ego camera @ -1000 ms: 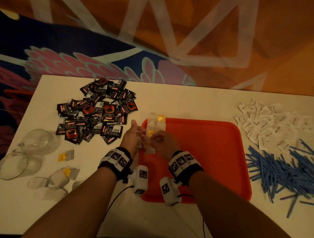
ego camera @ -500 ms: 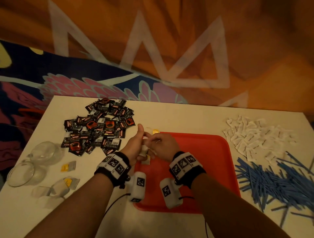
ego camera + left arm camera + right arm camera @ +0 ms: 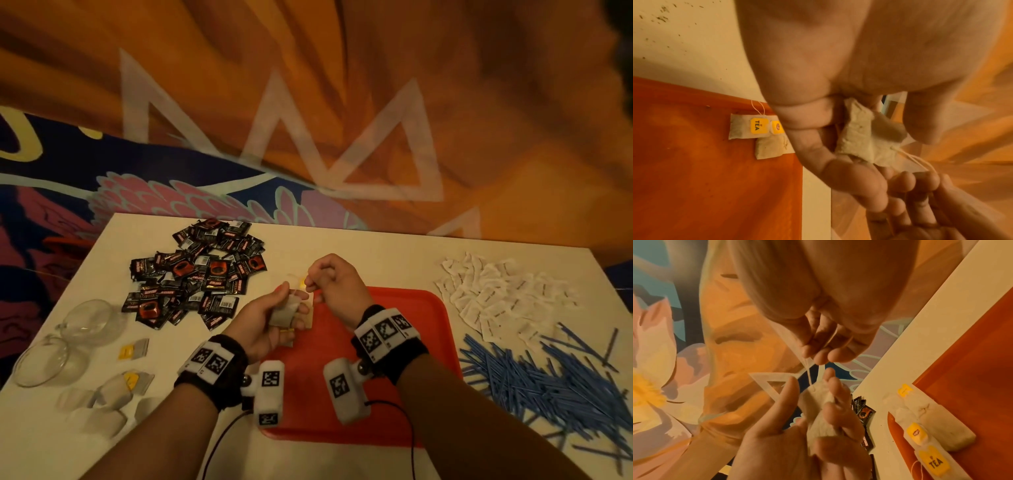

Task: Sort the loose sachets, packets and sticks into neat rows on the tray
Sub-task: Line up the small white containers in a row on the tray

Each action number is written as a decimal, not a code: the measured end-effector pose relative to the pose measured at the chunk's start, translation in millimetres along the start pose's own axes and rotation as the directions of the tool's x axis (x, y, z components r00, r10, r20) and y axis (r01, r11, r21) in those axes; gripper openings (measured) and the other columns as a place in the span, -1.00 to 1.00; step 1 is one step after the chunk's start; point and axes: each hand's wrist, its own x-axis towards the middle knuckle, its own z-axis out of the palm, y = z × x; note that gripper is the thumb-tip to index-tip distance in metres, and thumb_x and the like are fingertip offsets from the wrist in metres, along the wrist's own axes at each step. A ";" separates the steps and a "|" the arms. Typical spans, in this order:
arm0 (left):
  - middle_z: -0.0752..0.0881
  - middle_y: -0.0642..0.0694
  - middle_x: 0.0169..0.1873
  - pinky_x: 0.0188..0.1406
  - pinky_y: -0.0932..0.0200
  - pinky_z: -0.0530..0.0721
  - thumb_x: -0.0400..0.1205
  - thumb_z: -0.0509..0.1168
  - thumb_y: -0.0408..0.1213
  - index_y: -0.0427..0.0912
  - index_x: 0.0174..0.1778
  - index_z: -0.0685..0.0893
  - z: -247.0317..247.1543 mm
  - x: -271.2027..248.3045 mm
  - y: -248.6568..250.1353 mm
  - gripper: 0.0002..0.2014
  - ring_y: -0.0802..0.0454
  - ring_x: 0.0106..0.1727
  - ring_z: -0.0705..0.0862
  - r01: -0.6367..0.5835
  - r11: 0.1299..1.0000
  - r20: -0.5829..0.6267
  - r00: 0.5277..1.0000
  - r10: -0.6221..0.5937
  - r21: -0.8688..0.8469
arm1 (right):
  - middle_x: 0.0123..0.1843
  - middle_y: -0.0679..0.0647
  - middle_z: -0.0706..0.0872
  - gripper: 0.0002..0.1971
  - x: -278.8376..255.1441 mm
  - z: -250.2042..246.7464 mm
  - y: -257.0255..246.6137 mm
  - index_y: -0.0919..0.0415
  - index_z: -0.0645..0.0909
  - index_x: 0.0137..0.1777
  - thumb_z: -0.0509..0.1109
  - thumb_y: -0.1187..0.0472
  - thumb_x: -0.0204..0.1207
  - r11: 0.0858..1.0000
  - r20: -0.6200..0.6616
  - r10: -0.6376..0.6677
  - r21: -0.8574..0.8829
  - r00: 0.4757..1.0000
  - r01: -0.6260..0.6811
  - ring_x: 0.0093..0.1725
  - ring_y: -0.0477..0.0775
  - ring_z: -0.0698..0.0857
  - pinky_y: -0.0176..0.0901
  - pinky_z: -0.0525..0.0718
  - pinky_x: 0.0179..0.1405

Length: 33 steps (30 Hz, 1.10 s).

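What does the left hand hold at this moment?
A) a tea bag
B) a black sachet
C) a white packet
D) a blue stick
A: the left hand grips a tea bag, while the right hand pinches its string above it.

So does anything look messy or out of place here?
Yes. The tea bags on the tray overlap crookedly at its corner, one string trailing over the rim. The left hand holds a crumpled tea bag while the right hand pulls its string.
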 end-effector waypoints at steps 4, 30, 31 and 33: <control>0.76 -0.18 -0.05 -0.35 0.18 0.74 0.61 0.25 -0.16 -0.31 0.18 0.67 3.1 -8.0 -1.4 -0.66 -0.01 -0.24 0.73 -0.104 0.995 0.034 0.994 0.104 0.009 | -0.29 0.05 0.70 -0.83 -0.6 -7.6 -2.7 0.09 0.54 -0.09 0.25 0.37 0.67 0.999 -0.046 -0.001 0.046 0.999 0.004 -0.25 -0.02 0.70 -0.10 0.60 -0.29; 0.58 -0.10 0.50 0.63 0.02 0.35 0.50 0.02 0.35 -0.20 0.62 0.42 37.8 -10.9 24.7 -0.12 0.10 0.50 0.55 -0.169 0.962 -0.116 0.974 0.197 0.215 | -0.05 -0.05 0.66 -0.78 -24.8 19.6 -5.6 0.13 0.60 -0.03 0.55 0.18 0.39 0.865 -0.008 -0.290 -0.430 0.957 0.259 -0.06 -0.10 0.61 -0.48 0.48 -0.12; 0.56 -0.10 0.51 0.62 0.06 0.36 0.52 0.00 0.33 -0.21 0.64 0.38 39.1 -12.5 26.3 -0.13 0.13 0.48 0.55 -0.159 0.965 -0.097 0.978 0.183 0.210 | -0.04 -0.03 0.66 -0.77 -23.9 20.1 -5.1 0.14 0.60 -0.04 0.56 0.19 0.38 0.878 -0.023 -0.275 -0.413 0.961 0.241 -0.05 -0.09 0.62 -0.52 0.46 -0.14; 0.59 -0.10 0.47 0.51 0.14 0.45 0.63 -0.07 0.29 -0.23 0.65 0.35 41.0 -13.1 27.3 -0.19 0.22 0.35 0.65 -0.155 0.964 -0.067 0.983 0.173 0.215 | -0.03 0.01 0.66 -0.81 -21.4 20.4 -4.1 0.16 0.59 -0.06 0.54 0.22 0.41 0.894 -0.039 -0.257 -0.388 0.966 0.222 -0.04 -0.05 0.64 -0.55 0.44 -0.18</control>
